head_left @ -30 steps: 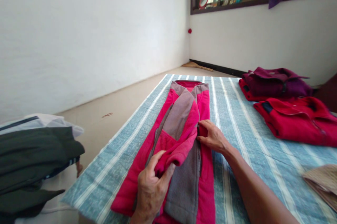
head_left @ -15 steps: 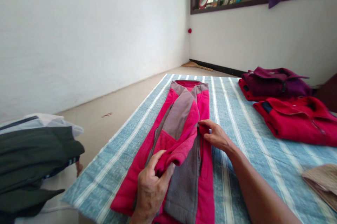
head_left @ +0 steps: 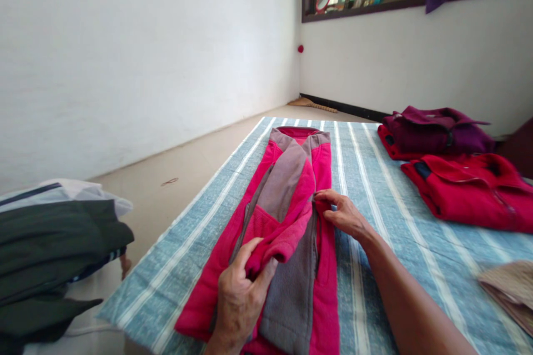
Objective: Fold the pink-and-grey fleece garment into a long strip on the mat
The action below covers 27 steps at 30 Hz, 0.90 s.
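our pink and grey jacket lies lengthwise on the striped sheet, collar at the far end, with one sleeve laid down over its front. our left hand has that sleeve by its near end, thumb and forefinger clamped on the pink cloth from either side. our right hand is at the jacket's right side, thumb and forefinger a little apart with pink cloth between them; we cannot tell whether the tips pinch it or only touch it.

we judge the jacket soft, thick and fairly light, a fuzzy fleece that gives good grip, is hard to harm and bends easily but springs back up where it doubles. the long zip on the left looks like the stiffest strip, so it should resist a sharp bend. the sleeve end is a good place to take hold, and so are the side edges and the hem, with a flat palm better than a pinch for keeping layers together. a folded red jacket lies well apart, to our right.
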Available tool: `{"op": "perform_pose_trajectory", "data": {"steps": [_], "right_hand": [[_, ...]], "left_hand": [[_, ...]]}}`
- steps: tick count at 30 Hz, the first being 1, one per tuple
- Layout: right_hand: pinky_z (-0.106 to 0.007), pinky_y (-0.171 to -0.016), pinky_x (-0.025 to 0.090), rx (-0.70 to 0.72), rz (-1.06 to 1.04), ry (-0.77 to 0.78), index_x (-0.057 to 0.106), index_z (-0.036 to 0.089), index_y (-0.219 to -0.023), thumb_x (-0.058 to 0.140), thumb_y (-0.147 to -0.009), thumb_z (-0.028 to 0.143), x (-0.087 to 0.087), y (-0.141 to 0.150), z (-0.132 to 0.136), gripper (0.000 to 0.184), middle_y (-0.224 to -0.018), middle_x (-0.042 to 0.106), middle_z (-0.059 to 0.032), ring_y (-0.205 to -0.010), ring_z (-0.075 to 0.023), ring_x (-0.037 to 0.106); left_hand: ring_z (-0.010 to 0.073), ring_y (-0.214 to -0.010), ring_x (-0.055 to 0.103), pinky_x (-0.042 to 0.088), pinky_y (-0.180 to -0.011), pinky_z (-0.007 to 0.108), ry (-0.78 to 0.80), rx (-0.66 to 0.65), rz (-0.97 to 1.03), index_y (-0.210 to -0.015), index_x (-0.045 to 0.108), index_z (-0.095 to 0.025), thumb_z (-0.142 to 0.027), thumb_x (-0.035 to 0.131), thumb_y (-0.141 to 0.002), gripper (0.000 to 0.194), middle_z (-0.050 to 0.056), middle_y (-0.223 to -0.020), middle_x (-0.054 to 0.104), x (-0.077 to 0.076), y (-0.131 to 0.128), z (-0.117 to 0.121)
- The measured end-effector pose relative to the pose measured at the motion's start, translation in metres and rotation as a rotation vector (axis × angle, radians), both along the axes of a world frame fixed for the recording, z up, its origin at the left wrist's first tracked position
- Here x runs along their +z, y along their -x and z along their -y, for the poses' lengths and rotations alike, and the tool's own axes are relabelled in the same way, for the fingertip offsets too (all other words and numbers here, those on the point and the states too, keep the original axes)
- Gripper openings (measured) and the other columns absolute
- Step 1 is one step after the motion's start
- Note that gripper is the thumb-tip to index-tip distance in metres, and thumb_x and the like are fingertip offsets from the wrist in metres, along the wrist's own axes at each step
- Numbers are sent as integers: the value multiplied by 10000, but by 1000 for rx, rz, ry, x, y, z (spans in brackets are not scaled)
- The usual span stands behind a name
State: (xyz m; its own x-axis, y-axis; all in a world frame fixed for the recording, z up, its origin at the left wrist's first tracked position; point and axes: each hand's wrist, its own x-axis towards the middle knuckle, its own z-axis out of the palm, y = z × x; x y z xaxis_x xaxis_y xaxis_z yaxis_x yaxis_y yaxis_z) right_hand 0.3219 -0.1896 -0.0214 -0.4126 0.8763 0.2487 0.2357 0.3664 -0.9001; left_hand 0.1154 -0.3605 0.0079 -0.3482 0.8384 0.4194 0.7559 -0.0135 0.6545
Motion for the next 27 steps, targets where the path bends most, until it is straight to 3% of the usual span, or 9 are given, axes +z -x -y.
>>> {"op": "perform_pose_trajectory", "data": {"steps": [14, 27], "right_hand": [[-412, -967, 423, 39, -28, 0, 706, 196, -980, 567, -594, 116, -8, -3, -5, 418, -1057, 666, -57, -1046, -249, 590], [-407, -954, 429, 59, -59, -1, 706, 205, -965, 647, -610, 145, -13, -3, -8, 365, -1058, 649, -54, -1029, -243, 588]], "left_hand": [[213, -673, 719, 585, -580, 251, -17, -13, -16, -1026, 682, -153, -561, 581, -818, 469, 49, -797, 752, -1, 0, 2], [227, -719, 724, 598, -672, 283, -20, -24, -57, -1047, 673, -145, -571, 562, -829, 491, 68, -846, 754, -4, 1, 1]]}}
